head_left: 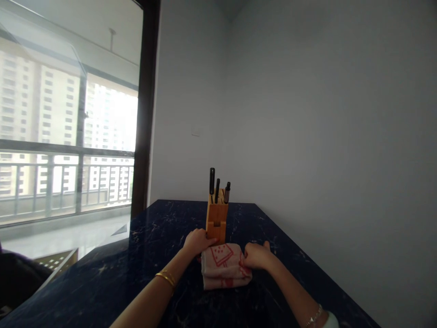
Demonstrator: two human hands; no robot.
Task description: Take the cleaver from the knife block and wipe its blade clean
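A wooden knife block (217, 215) stands upright on the dark blue marbled table, with a few black-handled pieces (217, 189) sticking out of its top. My left hand (197, 241) grips the block's lower left side, its thumb lying across the front face. Directly in front of the block is a folded pink cloth (221, 272) printed with red shapes. My right hand (258, 255) is closed on the cloth's right edge. The fingertips of my right hand are partly hidden by the hand itself.
The marbled tabletop (170, 218) runs back to a grey wall (307, 114) that borders it on the right. At left, a large glass door (68, 114) shows a railing and tall buildings. A dark object (20, 278) sits low at the left edge.
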